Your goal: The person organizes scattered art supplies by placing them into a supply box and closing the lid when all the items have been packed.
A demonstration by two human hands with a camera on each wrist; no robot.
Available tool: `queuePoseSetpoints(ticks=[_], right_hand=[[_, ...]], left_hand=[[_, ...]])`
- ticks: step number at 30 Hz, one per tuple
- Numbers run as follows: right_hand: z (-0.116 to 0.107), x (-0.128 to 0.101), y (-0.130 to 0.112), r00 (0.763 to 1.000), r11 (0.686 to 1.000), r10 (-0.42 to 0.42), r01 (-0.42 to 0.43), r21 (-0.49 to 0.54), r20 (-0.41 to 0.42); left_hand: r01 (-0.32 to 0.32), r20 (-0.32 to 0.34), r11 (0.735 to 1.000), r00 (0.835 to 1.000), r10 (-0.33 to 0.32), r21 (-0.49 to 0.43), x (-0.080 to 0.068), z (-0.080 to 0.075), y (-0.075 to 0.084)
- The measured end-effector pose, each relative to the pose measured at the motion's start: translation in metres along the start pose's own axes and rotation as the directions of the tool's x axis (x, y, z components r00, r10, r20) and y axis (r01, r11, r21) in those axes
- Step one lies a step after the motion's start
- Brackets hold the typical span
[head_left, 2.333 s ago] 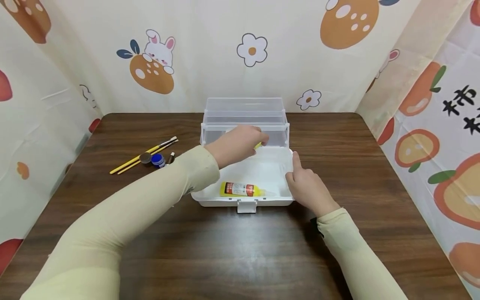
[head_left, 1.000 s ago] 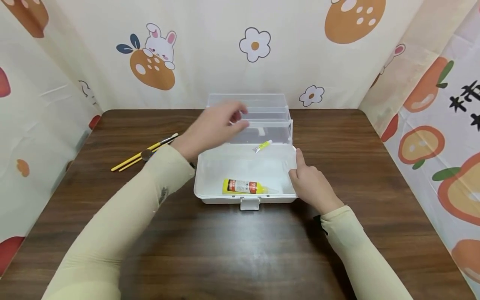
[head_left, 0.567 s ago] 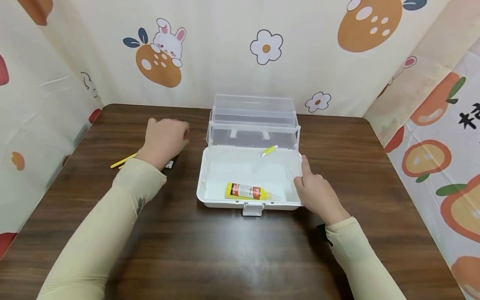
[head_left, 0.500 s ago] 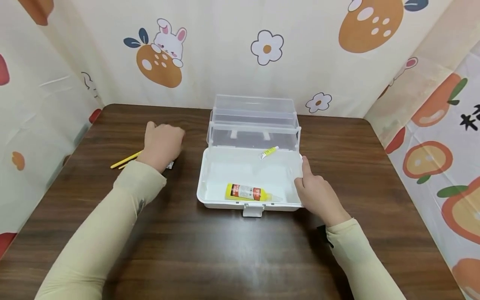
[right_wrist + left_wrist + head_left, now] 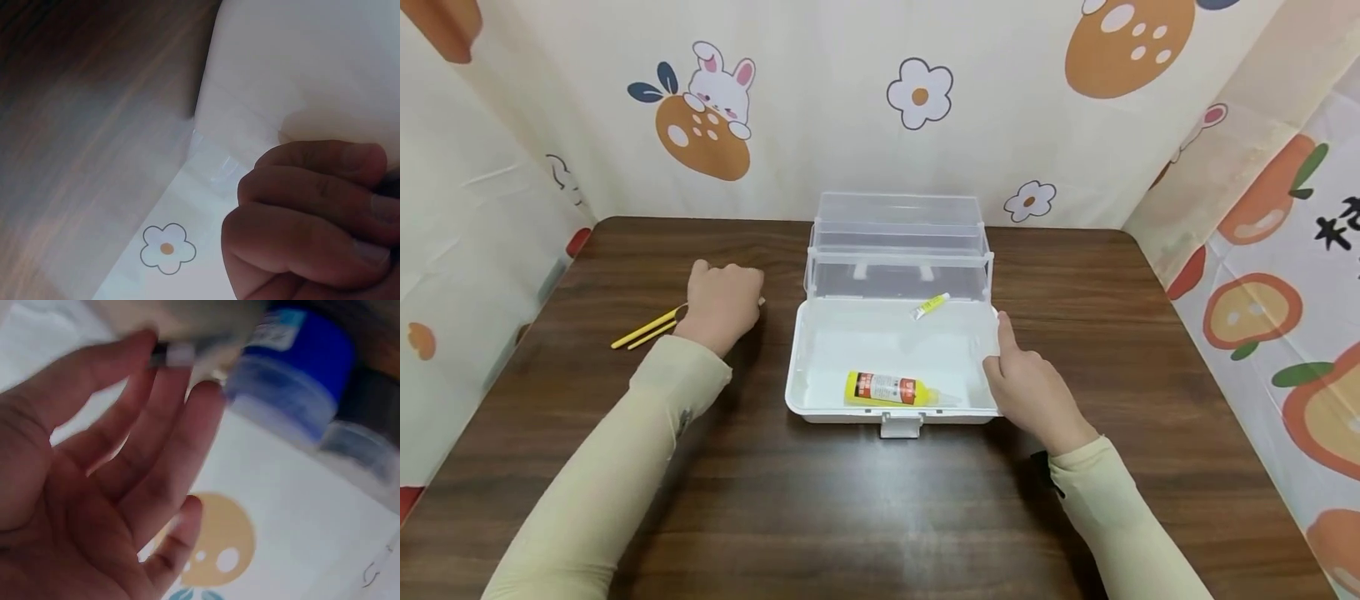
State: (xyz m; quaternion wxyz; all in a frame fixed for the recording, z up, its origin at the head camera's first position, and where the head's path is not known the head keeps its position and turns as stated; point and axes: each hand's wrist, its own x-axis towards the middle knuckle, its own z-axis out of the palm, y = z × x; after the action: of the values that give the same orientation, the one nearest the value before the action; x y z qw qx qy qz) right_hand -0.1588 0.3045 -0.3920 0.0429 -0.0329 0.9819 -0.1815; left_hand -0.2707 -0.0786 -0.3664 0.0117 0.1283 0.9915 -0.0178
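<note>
Dark wooden desk [image 5: 880,517] carries an open white plastic box with a clear lid [image 5: 820,367] near its back edge, the right hand [image 5: 1028,390] curled against the box's right rim, whether gripping I cannot tell. Inside lie a yellow glue bottle with an unreadable red-and-white label [image 5: 883,388] and a small yellow tube [image 5: 931,306]. Having left the box, the left hand [image 5: 722,297], fingers loosely spread, now covers the small blue paint jar [image 5: 294,369] beside two yellow-handled brushes [image 5: 643,330] toward the left edge.

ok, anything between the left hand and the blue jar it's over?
Nothing visible. The left hand is open right at the blue jar, fingers beside it, no object between. From the head view the hand hides the jar; only the yellow brushes stick out beside it.
</note>
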Motion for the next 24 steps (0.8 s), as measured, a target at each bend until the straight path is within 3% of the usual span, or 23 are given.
queuePoseSetpoints(ticks=[3, 7, 12, 17, 24], right_hand=[[-0.001, 0.000, -0.001, 1.000, 1.000, 0.008, -0.008, 0.002, 0.004], [-0.001, 0.000, -0.001, 1.000, 1.000, 0.016, -0.017, 0.006, 0.009], [-0.002, -0.001, -0.001, 1.000, 1.000, -0.009, 0.009, -0.028, -0.006], [-0.003, -0.002, -0.001, 0.999, 0.998, -0.031, 0.030, -0.046, -0.012], [-0.003, -0.002, -0.002, 1.000, 0.999, -0.014, 0.014, -0.041, 0.009]], left_hand=[[-0.012, -0.094, 0.995, 0.996, 0.003, -0.094, -0.004, -0.015, 0.002], [-0.045, -0.186, 0.965, 0.983, -0.004, -0.260, -0.012, -0.041, 0.013], [-0.160, -0.265, 0.920, 0.962, 0.064, -0.359, -0.017, -0.061, 0.037], [-0.298, -0.222, 0.879, 0.948, 0.227, -0.373, -0.017, -0.062, 0.063], [-0.348, -0.124, 0.869, 0.938, 0.325, -0.351, -0.009, -0.047, 0.085]])
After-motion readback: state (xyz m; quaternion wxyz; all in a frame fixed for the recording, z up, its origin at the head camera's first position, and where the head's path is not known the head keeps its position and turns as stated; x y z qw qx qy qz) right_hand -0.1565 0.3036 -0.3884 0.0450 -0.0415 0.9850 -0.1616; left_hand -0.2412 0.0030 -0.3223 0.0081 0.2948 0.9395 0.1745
